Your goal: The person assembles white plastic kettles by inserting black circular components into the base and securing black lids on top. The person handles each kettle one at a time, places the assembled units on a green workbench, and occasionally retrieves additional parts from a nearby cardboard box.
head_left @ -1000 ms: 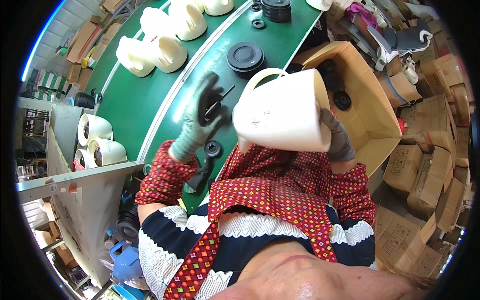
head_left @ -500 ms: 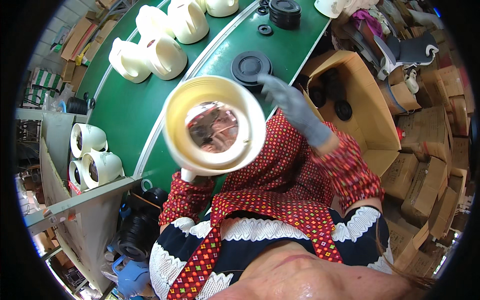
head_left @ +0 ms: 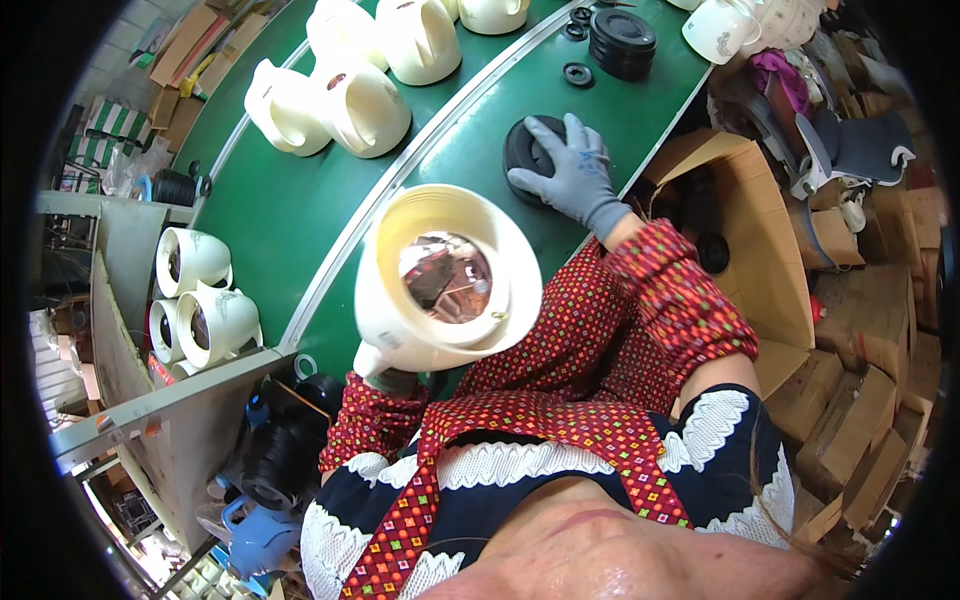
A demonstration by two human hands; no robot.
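Observation:
In my left hand [head_left: 398, 379] is a cream jug body [head_left: 377, 305], its wide open end turned up toward me. A shiny mirror-like liner [head_left: 446, 278] shows inside it. The jug hides most of that hand, which is at the handle side underneath. My right hand [head_left: 575, 172], in a grey glove, reaches over a black round disc [head_left: 522, 152] on the green table. Its thumb and fingers are on the top and side of the disc, which still rests on the tabletop.
Several cream jugs [head_left: 362, 112] stand on the green table [head_left: 440, 150] at the far left. Black discs [head_left: 622, 42] are stacked beside small black rings [head_left: 577, 75]. More jug bodies [head_left: 208, 325] lie at left. A cardboard box [head_left: 765, 235] with black parts stands right of the table.
My right hand has come down from above onto the black disc and taken hold of it. The jug body in my left hand has tilted slightly. The whole view has shifted a little.

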